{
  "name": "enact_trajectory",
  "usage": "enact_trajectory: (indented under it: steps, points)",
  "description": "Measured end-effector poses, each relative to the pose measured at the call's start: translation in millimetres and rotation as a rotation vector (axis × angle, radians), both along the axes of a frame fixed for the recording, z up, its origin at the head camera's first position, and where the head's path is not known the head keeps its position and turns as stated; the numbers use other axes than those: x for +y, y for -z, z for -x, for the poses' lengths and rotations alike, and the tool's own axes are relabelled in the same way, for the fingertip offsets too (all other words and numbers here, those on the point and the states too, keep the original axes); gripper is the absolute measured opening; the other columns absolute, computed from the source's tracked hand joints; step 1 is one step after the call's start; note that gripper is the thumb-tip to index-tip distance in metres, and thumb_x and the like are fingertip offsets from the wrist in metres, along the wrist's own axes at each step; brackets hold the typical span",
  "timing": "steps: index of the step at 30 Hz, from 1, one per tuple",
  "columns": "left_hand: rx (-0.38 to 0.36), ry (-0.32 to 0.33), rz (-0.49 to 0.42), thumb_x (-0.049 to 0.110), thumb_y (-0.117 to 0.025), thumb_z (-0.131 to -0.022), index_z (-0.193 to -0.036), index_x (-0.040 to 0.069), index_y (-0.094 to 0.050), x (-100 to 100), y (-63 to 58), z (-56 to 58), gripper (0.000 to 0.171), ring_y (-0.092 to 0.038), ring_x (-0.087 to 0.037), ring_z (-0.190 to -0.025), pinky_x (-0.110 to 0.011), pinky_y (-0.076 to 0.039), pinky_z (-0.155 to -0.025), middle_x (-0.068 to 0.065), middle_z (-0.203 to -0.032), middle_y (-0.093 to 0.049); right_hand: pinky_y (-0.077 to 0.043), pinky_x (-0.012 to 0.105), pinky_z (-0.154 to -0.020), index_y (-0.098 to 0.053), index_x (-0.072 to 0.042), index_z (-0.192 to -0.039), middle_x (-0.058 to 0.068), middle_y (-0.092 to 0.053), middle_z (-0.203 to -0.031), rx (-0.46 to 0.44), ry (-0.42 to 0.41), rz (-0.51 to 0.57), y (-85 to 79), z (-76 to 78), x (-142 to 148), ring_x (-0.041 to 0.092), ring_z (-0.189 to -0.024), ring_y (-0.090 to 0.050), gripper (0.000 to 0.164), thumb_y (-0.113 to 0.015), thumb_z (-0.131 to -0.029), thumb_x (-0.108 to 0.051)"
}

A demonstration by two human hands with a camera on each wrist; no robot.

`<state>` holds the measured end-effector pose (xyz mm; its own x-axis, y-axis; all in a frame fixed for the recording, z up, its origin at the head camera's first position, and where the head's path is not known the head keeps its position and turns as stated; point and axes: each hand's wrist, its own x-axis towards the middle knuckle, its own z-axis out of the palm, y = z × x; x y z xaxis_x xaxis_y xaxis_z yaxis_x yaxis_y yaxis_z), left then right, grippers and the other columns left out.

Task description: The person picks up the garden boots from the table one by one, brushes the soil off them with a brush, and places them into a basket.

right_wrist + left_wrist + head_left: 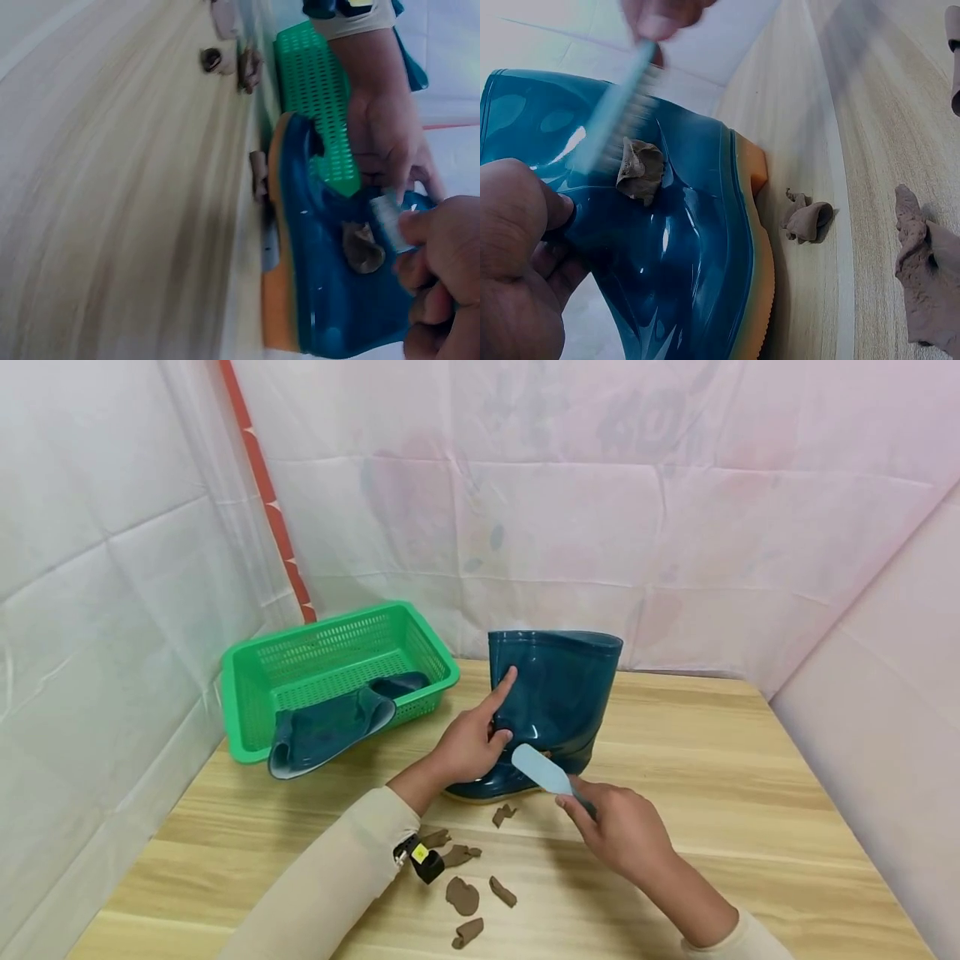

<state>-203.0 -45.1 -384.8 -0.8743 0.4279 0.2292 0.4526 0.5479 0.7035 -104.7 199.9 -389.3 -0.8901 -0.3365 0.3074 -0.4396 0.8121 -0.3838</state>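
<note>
The left hand [467,747] holds a blue boot [562,689], the right hand [628,828] a pale-blue tool [542,768].

The left sleeve [322,877] is long, pale cream and plain, softly creased along the forearm, ending in a cuff [402,812] at the wrist. The right sleeve [738,939] is the same cream, with only its end in view at the near edge. A small, blocky black device [431,867] sits at the right side of the left wrist, bearing a square yellow label [420,852], its marking too small to read. The left hand [467,745] and right hand [628,828] are bare.
</note>
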Motion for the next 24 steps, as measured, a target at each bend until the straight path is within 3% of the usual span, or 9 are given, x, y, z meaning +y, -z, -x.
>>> enact_trajectory:
  steps: [3, 6, 9, 16, 20, 24]
  points:
    - [0.005, 0.005, 0.0, 0.013, -0.063, -0.104, -0.163, 0.047, 0.003, -0.2, 1.0, 0.2, 0.095, -0.045, -0.018, -0.05, -0.032, -0.037, -0.05, -0.002, -0.056, -0.046, -0.035, 0.023, -0.047, -0.076, -0.009, -0.125, -0.01, -0.068, -0.075, 0.058, -0.039, 0.018, -2.8, -2.5, -1.1, -0.002, -0.054, -0.042, 0.036, -0.077, -0.095, -0.029]
    - [0.0, 0.002, -0.005, 0.012, -0.063, -0.104, -0.163, 0.046, 0.002, -0.7, 1.2, -1.0, 0.094, -0.045, -0.018, -0.049, -0.032, -0.036, -0.05, -0.002, -0.056, -0.045, -0.034, 0.023, -0.046, -0.076, -0.011, -0.124, -0.014, -0.061, -0.069, 0.049, -0.054, -0.03, -3.3, -1.4, -1.2, -0.001, -0.053, -0.04, 0.034, -0.076, -0.096, -0.029]
    - [-0.006, 0.003, -0.012, 0.012, -0.062, -0.104, -0.163, 0.045, 0.001, -0.6, 1.5, -2.2, 0.093, -0.045, -0.018, -0.049, -0.032, -0.036, -0.05, -0.002, -0.055, -0.045, -0.033, 0.025, -0.045, -0.076, -0.011, -0.126, -0.015, -0.054, -0.065, 0.02, -0.012, -0.09, -3.4, 0.2, 2.5, 0.001, -0.051, -0.038, 0.034, -0.074, -0.097, -0.03]
    - [-0.025, 0.0, -0.016, 0.013, -0.062, -0.104, -0.161, 0.05, 0.003, 1.6, 1.2, -2.4, 0.094, -0.045, -0.018, -0.049, -0.032, -0.036, -0.049, -0.002, -0.055, -0.045, -0.029, 0.027, -0.043, -0.076, -0.008, -0.124, -0.005, -0.068, -0.074, 0.007, 0.076, -0.098, -7.5, -3.3, 12.7, 0.006, -0.048, -0.036, 0.035, -0.076, -0.095, -0.028]
    - [-0.024, -0.005, -0.008, 0.013, -0.062, -0.104, -0.161, 0.05, 0.003, 1.5, 0.9, -2.0, 0.094, -0.046, -0.019, -0.049, -0.032, -0.036, -0.05, -0.003, -0.055, -0.046, -0.032, 0.025, -0.045, -0.076, -0.009, -0.124, -0.007, -0.068, -0.072, 0.043, 0.024, -0.067, -7.0, -5.6, 7.3, 0.003, -0.05, -0.041, 0.036, -0.078, -0.094, -0.029]
    - [-0.021, -0.01, -0.004, 0.014, -0.062, -0.104, -0.16, 0.052, 0.004, 0.7, 1.9, -1.3, 0.095, -0.047, -0.019, -0.051, -0.032, -0.037, -0.05, -0.003, -0.056, -0.047, -0.039, 0.024, -0.046, -0.078, -0.011, -0.12, -0.002, -0.074, -0.083, 0.117, -0.059, -0.124, -1.3, -0.8, -4.5, 0.006, -0.057, -0.057, 0.033, -0.079, -0.093, -0.028]
